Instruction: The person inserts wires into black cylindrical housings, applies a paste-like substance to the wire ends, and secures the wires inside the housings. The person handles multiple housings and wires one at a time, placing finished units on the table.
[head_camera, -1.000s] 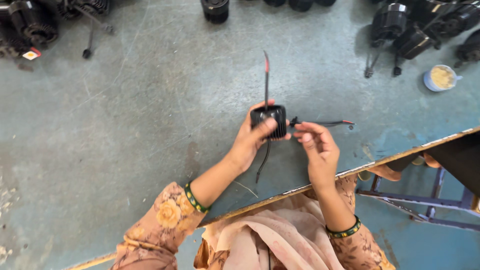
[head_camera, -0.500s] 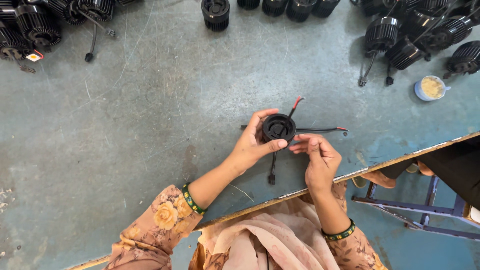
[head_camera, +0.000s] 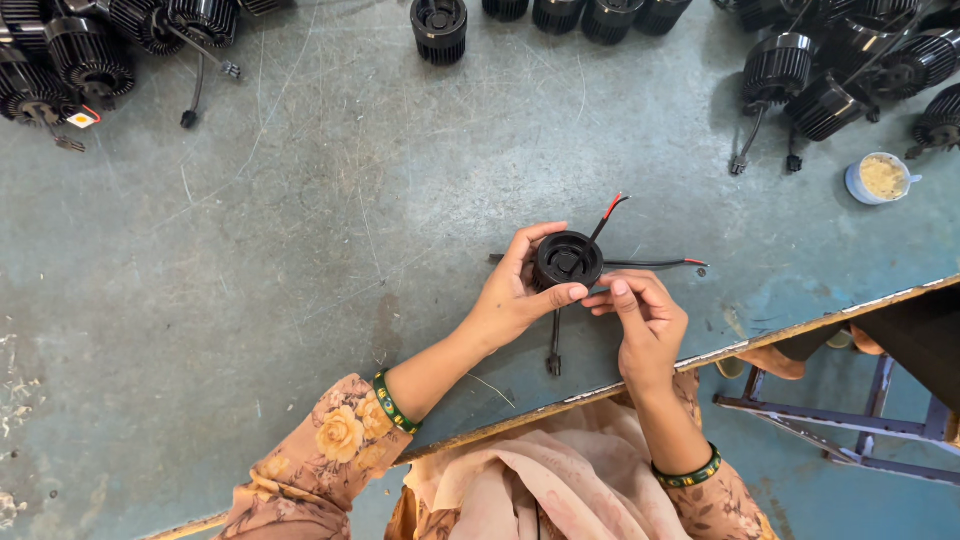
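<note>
Both hands hold one round black part above the scratched grey-green metal desk.
The left hand wraps the ribbed black plastic round housing (open face up); the right hand pinches its lower edge, while its thin red-tipped black wires trail rightward.

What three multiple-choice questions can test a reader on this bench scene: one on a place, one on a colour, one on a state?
1. Where is the small cup of yellowish matter?
A. far right of the table
B. left edge
C. on the floor

2. What colour are the wrist bangles?
A. red
B. green
C. white

3. How is the round black part kept?
A. lying alone on the table
B. held in the left hand, right hand beside it
C. hanging from its wires

Answers: 1 A, it stands near the right-hand pile; 2 B, both bands are green; 3 B, left fingers wrap it.
</note>
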